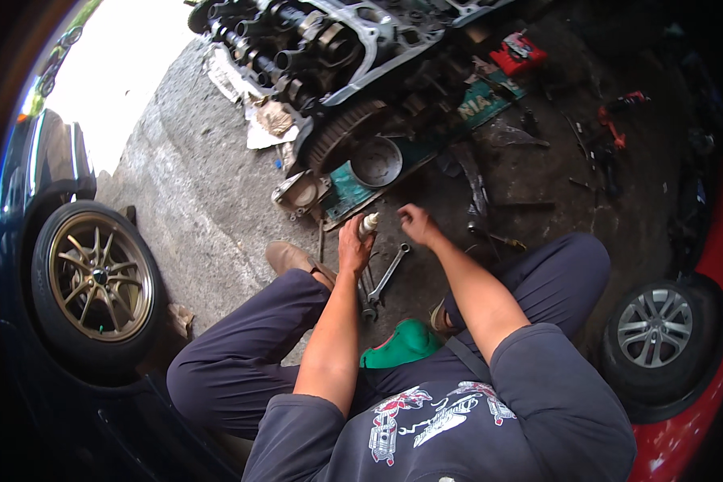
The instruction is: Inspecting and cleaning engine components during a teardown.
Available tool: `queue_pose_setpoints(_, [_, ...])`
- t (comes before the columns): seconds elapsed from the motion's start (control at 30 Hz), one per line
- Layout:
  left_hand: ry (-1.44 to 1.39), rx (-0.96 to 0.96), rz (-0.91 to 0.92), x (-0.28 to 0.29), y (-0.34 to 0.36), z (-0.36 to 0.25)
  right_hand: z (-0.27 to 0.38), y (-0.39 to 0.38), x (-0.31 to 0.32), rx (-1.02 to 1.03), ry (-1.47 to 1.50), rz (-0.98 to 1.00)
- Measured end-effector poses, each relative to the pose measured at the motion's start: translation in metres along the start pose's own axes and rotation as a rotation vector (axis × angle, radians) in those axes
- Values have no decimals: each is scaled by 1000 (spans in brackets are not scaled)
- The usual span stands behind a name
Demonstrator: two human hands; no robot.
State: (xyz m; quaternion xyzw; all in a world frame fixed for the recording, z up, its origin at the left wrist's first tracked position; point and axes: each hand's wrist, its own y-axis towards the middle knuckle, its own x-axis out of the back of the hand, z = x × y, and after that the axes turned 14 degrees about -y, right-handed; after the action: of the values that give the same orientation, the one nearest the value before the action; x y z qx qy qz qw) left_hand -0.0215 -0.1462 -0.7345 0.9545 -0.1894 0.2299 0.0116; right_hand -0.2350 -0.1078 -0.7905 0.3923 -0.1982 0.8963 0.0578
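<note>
Bottle (pixel 368 226), contents hidden, is clasped in the left hand (pixel 353 247), the right hand (pixel 418 225) apart, grip unclear.

This location is an automotive repair workshop. Indicators visible from where I stand: an opened engine (pixel 329 48), internals exposed, at floor level; a combination wrench (pixel 389 273) lying on the stained concrete floor (pixel 185 177); a dark blue car (pixel 56 410) at one side, its bronze multi-spoke wheel (pixel 96 277) visible; a red car (pixel 719 321) opposite, fitted with a silver alloy wheel (pixel 655 327).
</note>
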Motion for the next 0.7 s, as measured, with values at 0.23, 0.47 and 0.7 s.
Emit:
queue_pose_setpoints(0.23, [-231, -130, 128, -48, 14, -74, 29, -41, 50, 287, -36, -346])
queue_pose_setpoints(0.47, [-96, -11, 129, -54, 18, -54, -32, -7, 302, 226, -695, 164])
queue_pose_setpoints(0.7, [341, 504, 60, -32, -39, 9, -137, -49, 490, -93, -719, -232])
